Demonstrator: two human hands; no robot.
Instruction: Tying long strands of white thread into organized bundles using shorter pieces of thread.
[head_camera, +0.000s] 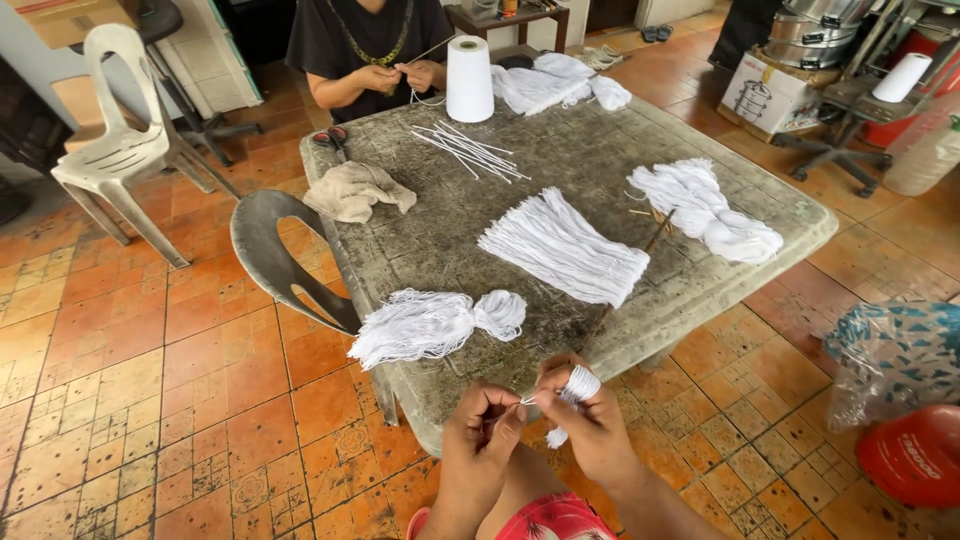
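My right hand (592, 425) grips a small white yarn bundle (577, 387) at the near edge of the worn grey table (590, 150). My left hand (482, 425) pinches a thin white strand that runs to that bundle. Just beyond my hands a finished white tassel (430, 322) lies on the table. A flat sheaf of cut white threads (565, 248) sits mid-table, and a twisted heap of white yarn (705, 208) lies to its right.
Across the table a person in a black shirt (365, 45) works thread with both hands beside a tall white yarn cone (469, 78). Loose white strands (470, 150), red-handled scissors (330, 138), a beige cloth (358, 190), grey chair (280, 255), white plastic chair (120, 130).
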